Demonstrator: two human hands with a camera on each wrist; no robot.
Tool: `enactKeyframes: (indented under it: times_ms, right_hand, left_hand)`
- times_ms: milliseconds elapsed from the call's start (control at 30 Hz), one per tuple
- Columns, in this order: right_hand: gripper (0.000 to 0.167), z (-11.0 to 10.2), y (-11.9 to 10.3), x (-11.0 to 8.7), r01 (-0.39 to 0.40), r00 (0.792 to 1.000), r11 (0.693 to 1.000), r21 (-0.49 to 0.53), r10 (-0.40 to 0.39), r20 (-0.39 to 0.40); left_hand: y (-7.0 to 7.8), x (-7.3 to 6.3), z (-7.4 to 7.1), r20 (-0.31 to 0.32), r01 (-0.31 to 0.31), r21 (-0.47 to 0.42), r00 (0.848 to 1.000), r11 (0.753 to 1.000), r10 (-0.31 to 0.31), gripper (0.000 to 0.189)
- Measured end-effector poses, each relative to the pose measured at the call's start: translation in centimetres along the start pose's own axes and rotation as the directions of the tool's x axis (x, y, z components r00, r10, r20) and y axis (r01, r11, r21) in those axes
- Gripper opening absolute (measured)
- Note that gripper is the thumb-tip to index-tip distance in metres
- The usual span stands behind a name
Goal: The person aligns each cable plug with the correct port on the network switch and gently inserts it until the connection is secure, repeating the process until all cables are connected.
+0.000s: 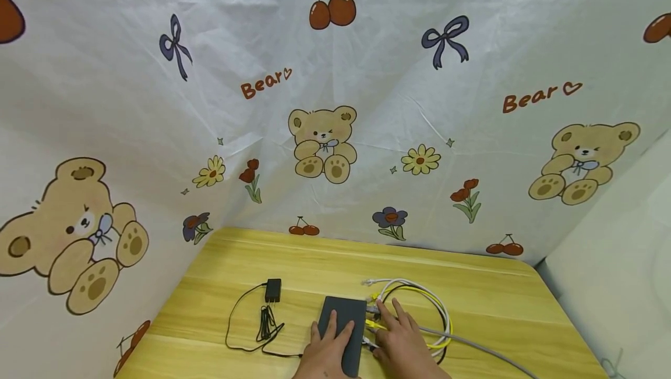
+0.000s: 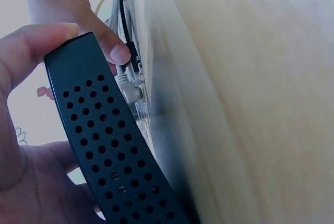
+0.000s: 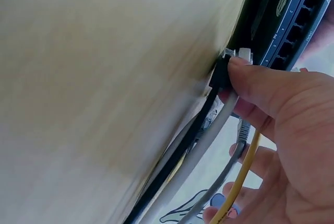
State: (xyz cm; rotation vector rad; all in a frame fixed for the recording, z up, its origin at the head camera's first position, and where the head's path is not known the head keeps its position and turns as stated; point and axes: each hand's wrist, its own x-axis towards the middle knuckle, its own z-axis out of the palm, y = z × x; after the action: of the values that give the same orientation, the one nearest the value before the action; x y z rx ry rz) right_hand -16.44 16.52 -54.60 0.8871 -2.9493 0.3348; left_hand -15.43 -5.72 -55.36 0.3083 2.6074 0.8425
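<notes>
Black plastic comes first on the left: a power adapter (image 1: 273, 290), prongs toward the near edge of the tabletop (image 1: 293, 257), with a thin cord (image 1: 266, 323), partly bundled, that loops toward the left hand (image 1: 327, 353). This hand holds a flat dark box (image 1: 355, 309), which lies right of the cord, toward the middle of the near edge. Its fingers are spread over the top, thumb at one corner; the left wrist view shows perforated vents on the box, which looks tilted, its port side raised.

Along the right side of the box, the right hand (image 1: 401, 341) has its thumb and a finger pinched on cable plugs (image 3: 221, 75), one black, one pale; whether both are gripped I cannot tell. Its other fingers reach out, apart. Farther right, white, yellow and black cables (image 1: 443, 316) coil together, and a grey cable (image 1: 484, 350) trails toward the tabletop's near right corner.
</notes>
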Motion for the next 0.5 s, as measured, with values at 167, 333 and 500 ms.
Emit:
enactKeyframes:
  times_ms: [167,333,500]
  right_hand:
    - [0.015,0.05,0.11,-0.04,0.020,0.999,1.000,0.017,-0.019,-0.031]
    - [0.019,-0.11,0.21,-0.05,0.050,0.997,0.998,0.027,-0.048,-0.063]
    - [0.017,-0.38,0.04,-0.12,0.046,0.998,0.998,0.036,-0.045,-0.035]
  left_hand:
    - [-0.20,0.12,0.09,0.003,0.004,-0.010,1.000,1.000,-0.004,0.106]
    - [-0.28,0.12,-0.05,0.000,0.004,-0.047,1.000,0.999,-0.004,0.103]
    - [-0.33,0.00,-0.16,-0.008,0.001,-0.044,1.000,0.999,-0.002,0.101]
